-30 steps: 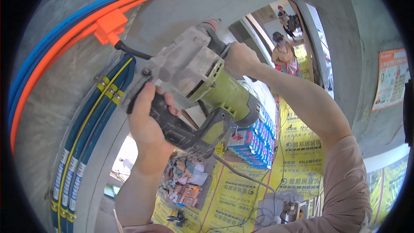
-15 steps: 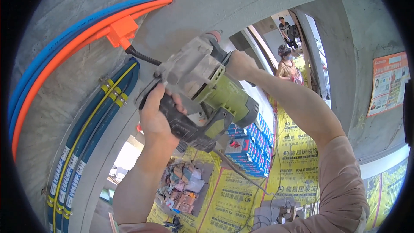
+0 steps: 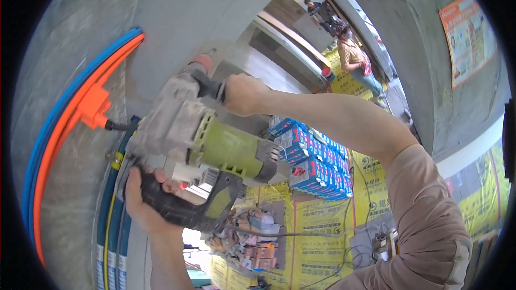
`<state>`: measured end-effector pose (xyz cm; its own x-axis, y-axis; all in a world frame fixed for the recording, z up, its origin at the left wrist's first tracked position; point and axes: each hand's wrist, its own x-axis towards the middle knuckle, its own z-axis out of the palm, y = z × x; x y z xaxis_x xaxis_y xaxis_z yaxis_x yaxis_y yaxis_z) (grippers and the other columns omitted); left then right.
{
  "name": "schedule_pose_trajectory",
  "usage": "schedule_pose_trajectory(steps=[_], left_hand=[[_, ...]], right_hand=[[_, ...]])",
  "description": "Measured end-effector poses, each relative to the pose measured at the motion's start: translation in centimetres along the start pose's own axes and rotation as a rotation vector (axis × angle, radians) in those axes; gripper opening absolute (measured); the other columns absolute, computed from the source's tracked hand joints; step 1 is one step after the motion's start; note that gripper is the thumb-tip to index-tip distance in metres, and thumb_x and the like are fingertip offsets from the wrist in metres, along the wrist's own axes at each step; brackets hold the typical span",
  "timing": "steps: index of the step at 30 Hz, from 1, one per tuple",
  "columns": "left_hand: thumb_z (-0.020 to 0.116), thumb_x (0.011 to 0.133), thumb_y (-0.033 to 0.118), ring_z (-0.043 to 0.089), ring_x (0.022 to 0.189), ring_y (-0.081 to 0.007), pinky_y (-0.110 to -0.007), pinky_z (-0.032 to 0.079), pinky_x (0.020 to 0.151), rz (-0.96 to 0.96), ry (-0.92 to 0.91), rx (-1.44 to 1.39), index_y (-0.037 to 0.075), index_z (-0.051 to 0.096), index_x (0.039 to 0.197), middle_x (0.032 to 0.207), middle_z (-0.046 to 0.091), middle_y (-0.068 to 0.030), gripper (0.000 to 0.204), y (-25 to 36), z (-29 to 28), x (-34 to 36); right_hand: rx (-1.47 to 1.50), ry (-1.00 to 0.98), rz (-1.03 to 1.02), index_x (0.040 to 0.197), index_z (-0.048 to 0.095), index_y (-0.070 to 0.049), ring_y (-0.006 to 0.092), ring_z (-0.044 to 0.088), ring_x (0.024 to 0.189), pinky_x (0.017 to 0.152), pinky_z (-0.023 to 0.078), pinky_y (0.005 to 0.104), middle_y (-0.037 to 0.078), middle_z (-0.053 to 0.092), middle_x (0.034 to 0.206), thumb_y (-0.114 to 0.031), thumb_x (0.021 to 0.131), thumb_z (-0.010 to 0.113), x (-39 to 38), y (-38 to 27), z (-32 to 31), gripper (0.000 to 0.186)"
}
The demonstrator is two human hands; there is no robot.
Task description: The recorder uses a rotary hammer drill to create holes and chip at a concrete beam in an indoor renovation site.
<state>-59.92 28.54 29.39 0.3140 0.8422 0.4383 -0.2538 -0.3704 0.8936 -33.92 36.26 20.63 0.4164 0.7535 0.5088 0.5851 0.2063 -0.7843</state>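
Observation:
A dusty green and black rotary hammer drill (image 3: 223, 139) is held up between both my hands, its red-collared chuck (image 3: 202, 62) toward the grey concrete overhead. Fingers of my left hand (image 3: 148, 198) are closed round its black rear handle. Gripping the black side handle (image 3: 208, 87) near the chuck is my right hand (image 3: 244, 94), with that arm stretched across from the right. Whether the bit touches the concrete, I cannot tell. A dark power cord (image 3: 293, 234) trails off the drill toward the floor.
Orange and blue conduits (image 3: 60, 135) with an orange junction box (image 3: 94, 107) run along the left wall, above dark blue pipes (image 3: 112, 225). Blue boxes (image 3: 320, 174) are stacked on yellow floor sheeting (image 3: 322, 236), near a rubble pile (image 3: 258, 244). Two people stand beyond the doorway, one nearer (image 3: 352, 56).
The view has swung, and the conduits now sit farther left. The drill has shifted left and tilted in view, both hands still on it. The nearer person shows more fully.

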Motion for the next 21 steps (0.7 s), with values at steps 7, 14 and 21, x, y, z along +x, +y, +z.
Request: schedule_pose_trajectory(steps=[7, 14, 21], left_hand=[[0.056, 0.097, 0.033, 0.05, 0.057, -0.013, -0.024, 0.045, 0.055, 0.114, 0.068, 0.093, 0.008, 0.053, 0.098, 0.075, 0.057, -0.0066, 0.025, -0.3, 1.7, -0.6], [0.051, 0.099, 0.036, 0.045, 0.053, -0.012, -0.024, 0.037, 0.051, 0.124, 0.072, 0.181, 0.009, 0.051, 0.094, 0.07, 0.053, -0.0048, 0.028, -1.3, 0.6, 0.1], [0.052, 0.099, 0.037, 0.044, 0.054, -0.0114, -0.024, 0.037, 0.051, 0.172, 0.0, 0.275, 0.008, 0.052, 0.094, 0.071, 0.053, -0.0048, 0.029, -0.6, -0.3, -0.4]], right_hand=[[0.059, -0.058, -0.147, 0.086, 0.07, 0.004, 0.0385, 0.07, 0.088, 0.075, 0.057, 0.0456, 0.024, 0.07, 0.09, -0.011, 0.073, 0.06, 0.1, 0.9, -1.0, 0.022], [0.124, -0.021, -0.149, 0.086, 0.07, 0.004, 0.0381, 0.07, 0.088, 0.074, 0.057, 0.0455, 0.024, 0.07, 0.089, -0.011, 0.074, 0.06, 0.8, 2.1, 1.1, 0.022], [0.196, 0.016, -0.162, 0.084, 0.069, 0.006, 0.0413, 0.07, 0.083, 0.074, 0.057, 0.0469, 0.027, 0.069, 0.086, -0.015, 0.076, 0.06, 0.1, 1.8, 1.9, 0.024]])
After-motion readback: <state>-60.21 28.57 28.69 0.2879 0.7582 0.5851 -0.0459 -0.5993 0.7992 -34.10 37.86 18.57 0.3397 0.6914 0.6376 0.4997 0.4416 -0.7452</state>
